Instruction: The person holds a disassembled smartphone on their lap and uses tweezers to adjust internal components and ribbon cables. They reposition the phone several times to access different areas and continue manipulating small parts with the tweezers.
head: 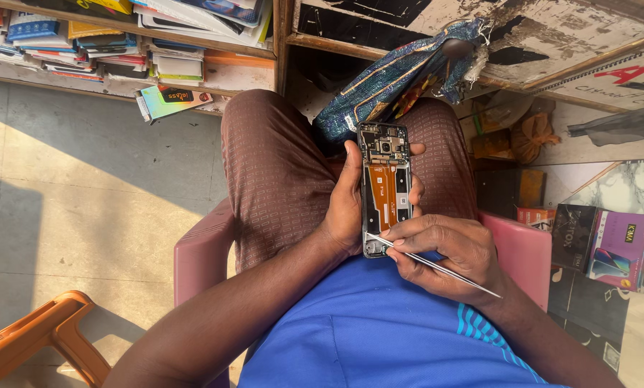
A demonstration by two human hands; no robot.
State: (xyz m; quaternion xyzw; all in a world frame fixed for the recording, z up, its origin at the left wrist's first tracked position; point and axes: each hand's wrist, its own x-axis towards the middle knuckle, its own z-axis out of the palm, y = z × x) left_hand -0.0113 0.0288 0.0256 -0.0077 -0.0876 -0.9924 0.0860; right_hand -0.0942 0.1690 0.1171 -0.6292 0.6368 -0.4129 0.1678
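Opened phone: back cover off, orange flex strip and dark boards exposed, camera module at its 12 o'clock end. Long axis runs 12 to 6 o'clock, a little above frame centre, over the person's lap.

Left hand: cradles the phone from its 9 o'clock side. Thumb lies along the left edge; fingertips curl round the 3 o'clock edge, pressed against the frame. Grip closed on the phone.

Right hand: at 5 o'clock from the phone, just beside its lower end. Thumb and forefinger pinch metal tweezers; remaining fingers curled in underneath. Tweezer tips meet the phone's 6 o'clock end near its left corner; the shaft slants away toward 4 o'clock, past the wrist. Whether the tips grip any part: cannot tell, too small.

Surroundings: brown patterned trousers under the phone; blue shirt at 6 o'clock. Pink plastic chair shows either side of the legs. Patterned blue cloth bundle at 12 o'clock, touching the knees. Shelf of stacked books at 10 o'clock. Coloured boxes at 3 o'clock, well apart. Orange chair at 8 o'clock on the tiled floor.
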